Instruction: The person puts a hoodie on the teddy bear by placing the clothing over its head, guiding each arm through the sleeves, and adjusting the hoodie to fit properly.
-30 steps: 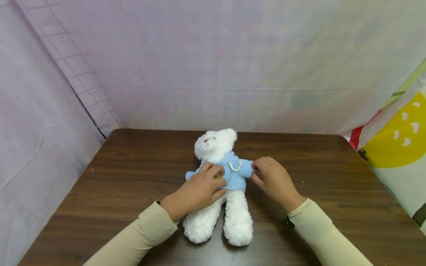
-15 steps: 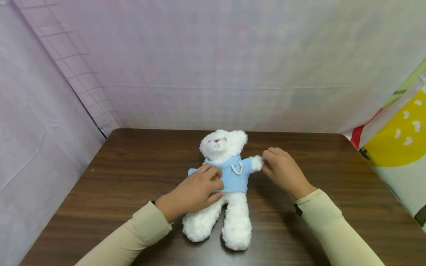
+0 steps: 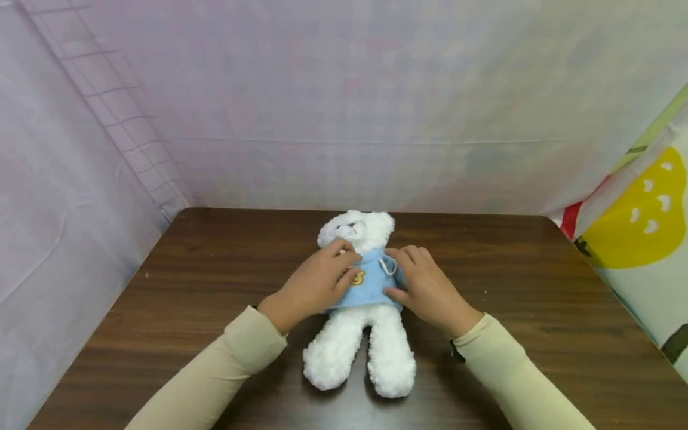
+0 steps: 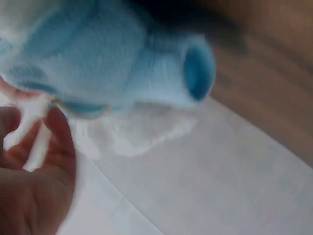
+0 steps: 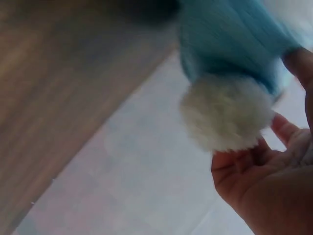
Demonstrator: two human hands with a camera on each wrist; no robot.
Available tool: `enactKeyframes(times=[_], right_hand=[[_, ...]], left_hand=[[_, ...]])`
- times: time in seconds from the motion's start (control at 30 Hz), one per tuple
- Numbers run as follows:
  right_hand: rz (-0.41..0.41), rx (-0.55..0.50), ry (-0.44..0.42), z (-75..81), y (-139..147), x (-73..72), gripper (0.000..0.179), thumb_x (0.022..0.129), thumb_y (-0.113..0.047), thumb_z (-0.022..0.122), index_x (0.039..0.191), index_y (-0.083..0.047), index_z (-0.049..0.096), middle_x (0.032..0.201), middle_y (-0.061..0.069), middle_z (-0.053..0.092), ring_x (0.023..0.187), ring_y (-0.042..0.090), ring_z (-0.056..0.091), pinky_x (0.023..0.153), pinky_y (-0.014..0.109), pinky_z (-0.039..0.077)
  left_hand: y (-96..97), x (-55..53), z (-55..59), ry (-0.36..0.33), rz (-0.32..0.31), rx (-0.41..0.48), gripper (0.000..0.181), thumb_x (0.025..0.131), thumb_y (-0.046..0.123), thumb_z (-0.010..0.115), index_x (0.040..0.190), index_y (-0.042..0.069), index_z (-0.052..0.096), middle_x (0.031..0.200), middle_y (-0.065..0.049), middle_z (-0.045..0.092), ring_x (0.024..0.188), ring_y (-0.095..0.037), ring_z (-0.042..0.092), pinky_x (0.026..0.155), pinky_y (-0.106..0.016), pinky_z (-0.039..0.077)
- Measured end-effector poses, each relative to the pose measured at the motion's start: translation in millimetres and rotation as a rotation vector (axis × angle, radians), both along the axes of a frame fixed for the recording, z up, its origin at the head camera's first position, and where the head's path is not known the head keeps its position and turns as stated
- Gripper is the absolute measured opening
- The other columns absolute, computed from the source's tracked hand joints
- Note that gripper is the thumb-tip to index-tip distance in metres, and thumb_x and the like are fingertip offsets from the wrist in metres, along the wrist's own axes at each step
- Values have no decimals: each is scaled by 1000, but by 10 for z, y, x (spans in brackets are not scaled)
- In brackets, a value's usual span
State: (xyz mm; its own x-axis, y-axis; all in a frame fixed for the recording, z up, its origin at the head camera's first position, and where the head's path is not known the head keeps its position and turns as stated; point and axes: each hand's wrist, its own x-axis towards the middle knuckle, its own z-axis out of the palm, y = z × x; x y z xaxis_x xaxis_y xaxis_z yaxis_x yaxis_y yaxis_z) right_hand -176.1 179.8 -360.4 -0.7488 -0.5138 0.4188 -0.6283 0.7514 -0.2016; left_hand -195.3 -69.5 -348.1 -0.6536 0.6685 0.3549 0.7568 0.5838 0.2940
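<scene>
A white plush teddy bear [image 3: 376, 340] lies on its back on the brown table. It wears a pale blue hoodie [image 3: 371, 292] with a white drawstring and a small yellow emblem. My left hand [image 3: 309, 283] rests on the chest side of the hoodie, fingertips near the neckline and thumb apart; in the left wrist view a sleeve [image 4: 171, 73] points outward with no paw showing in its opening. At the bear's other side, my right hand [image 3: 430, 289] cups the arm between thumb and fingers. The right wrist view shows a white paw [image 5: 227, 112] outside its sleeve, touching my fingers.
The wooden table [image 3: 215, 269] extends on both sides of the bear. A pale cloth backdrop [image 3: 344, 119] hangs behind its far edge. At the right hangs a cloth with a yellow print [image 3: 639, 215].
My right hand has let go of the paw it had drawn out of the sleeve and moved inward to the bear's side. My left hand has shifted up, uncovering the yellow emblem.
</scene>
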Motion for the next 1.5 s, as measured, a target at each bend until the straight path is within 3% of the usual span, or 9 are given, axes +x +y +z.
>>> enactKeyframes(times=[0.13, 0.3, 0.5, 0.6, 0.7, 0.83, 1.07, 1.23, 1.5], right_hand=[[-12, 16, 44, -87, -16, -13, 65, 81, -26, 85, 131, -2, 53, 120, 15, 53, 108, 33, 49, 90, 48, 44], [54, 73, 90, -87, -50, -16, 61, 82, -27, 84, 130, -5, 55, 130, 16, 51, 121, 35, 46, 93, 55, 44], [67, 203, 58, -55, -78, 6, 69, 84, -22, 81, 145, -11, 50, 139, 20, 46, 125, 37, 45, 89, 55, 48], [50, 219, 16, -52, -68, 9, 71, 84, -20, 81, 146, -8, 47, 138, 24, 45, 124, 40, 46, 89, 56, 48], [26, 208, -6, -75, -31, -3, 73, 83, -19, 82, 145, -4, 45, 136, 27, 43, 124, 42, 45, 91, 55, 47], [29, 207, 42, -94, 12, -22, 81, 79, -19, 84, 147, -7, 41, 134, 25, 40, 120, 41, 44, 90, 54, 46], [91, 280, 42, -126, -41, -54, 94, 78, -21, 86, 155, -18, 33, 140, 22, 36, 117, 39, 44, 88, 53, 46], [69, 303, 38, -183, -56, -40, 92, 78, -19, 85, 154, -13, 34, 139, 24, 36, 117, 40, 45, 87, 52, 47], [53, 302, 64, -141, -56, -11, 87, 79, -17, 82, 153, -11, 37, 138, 24, 38, 114, 39, 46, 82, 50, 49]], left_hand=[[34, -101, 46, -63, 210, -89, 29, 102, 31, 58, 119, 10, 65, 124, -6, 53, 107, -22, 51, 85, -35, 48], [20, -156, 54, -87, 339, 18, 14, 102, 27, 57, 101, 14, 62, 109, -3, 54, 94, -21, 48, 76, -34, 46], [-118, -167, 60, -87, 255, 85, 19, 100, 31, 61, 104, 12, 60, 107, -5, 54, 92, -21, 49, 75, -36, 45], [-282, -159, 67, -84, 278, 140, 19, 98, 27, 65, 102, 9, 62, 102, -6, 55, 86, -22, 50, 74, -38, 45], [-440, -135, 47, -148, 340, 139, 19, 96, 30, 67, 93, 11, 63, 94, -4, 56, 77, -20, 50, 69, -38, 45], [-517, -121, -35, -292, 329, 44, 34, 95, 44, 65, 92, 10, 66, 90, -3, 57, 71, -17, 51, 65, -35, 45], [-409, -45, -134, -311, 231, 26, 48, 90, 44, 72, 119, 7, 64, 103, -3, 57, 90, -19, 53, 77, -36, 47], [-297, 16, -174, -368, 235, 40, 67, 86, 40, 77, 137, 3, 53, 128, -9, 58, 116, -27, 53, 92, -41, 48], [-162, -30, -255, -239, 330, 5, 32, 89, 18, 71, 115, 10, 55, 80, 1, 54, 73, -17, 50, 60, -34, 43]])
